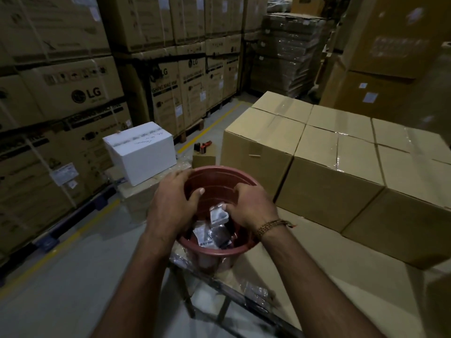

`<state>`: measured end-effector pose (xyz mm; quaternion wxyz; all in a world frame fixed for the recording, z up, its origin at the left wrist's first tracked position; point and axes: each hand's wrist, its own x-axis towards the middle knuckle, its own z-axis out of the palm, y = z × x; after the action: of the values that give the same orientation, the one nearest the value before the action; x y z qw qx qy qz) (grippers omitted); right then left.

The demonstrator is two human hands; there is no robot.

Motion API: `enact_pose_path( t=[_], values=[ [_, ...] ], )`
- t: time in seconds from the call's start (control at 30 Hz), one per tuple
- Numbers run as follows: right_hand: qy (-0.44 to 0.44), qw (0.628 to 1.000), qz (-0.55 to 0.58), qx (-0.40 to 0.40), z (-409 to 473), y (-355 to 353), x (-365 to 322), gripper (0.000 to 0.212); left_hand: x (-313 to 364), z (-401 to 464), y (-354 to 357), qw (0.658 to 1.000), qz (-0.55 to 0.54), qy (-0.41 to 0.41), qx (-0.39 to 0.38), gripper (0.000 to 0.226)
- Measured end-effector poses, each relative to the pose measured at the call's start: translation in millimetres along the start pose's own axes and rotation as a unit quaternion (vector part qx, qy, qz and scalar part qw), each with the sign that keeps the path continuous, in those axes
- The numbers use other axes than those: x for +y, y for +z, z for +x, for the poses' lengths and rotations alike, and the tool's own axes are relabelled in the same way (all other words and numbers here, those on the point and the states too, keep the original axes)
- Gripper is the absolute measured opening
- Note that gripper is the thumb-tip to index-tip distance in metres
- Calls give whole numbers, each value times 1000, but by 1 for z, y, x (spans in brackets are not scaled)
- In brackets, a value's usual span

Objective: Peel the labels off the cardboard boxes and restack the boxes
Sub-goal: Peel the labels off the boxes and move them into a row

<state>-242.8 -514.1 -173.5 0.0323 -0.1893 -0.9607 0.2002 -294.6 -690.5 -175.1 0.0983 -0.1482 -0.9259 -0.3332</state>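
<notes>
Red-brown plastic bucket (219, 181) sits in the middle. The left hand (170, 201) rests on its rim at 9 o'clock, fingers loose, thumb inside. The right hand (249, 206) at 3 o'clock pinches a crumpled label (218, 214) over the bucket. More peeled labels (207, 236) lie at the bottom. Brown cardboard boxes (317, 167) are stacked at 2 o'clock. A white box (141, 152) sits at 10 o'clock.
</notes>
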Motion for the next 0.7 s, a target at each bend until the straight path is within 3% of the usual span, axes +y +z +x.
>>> enact_pose_path(
  t=[0.07,0.33,0.7],
  values=[
    [10,999,-30,25,1,2,0,41,1,0,0,1000,-6,0,-1,57],
    [15,993,48,104,-11,-32,28,22,30,-6,10,999,-29,36,4,53],
    [40,982,83,167,-68,-79,125,23,128,-36,68,982,-57,176,-41,54]
  ],
)
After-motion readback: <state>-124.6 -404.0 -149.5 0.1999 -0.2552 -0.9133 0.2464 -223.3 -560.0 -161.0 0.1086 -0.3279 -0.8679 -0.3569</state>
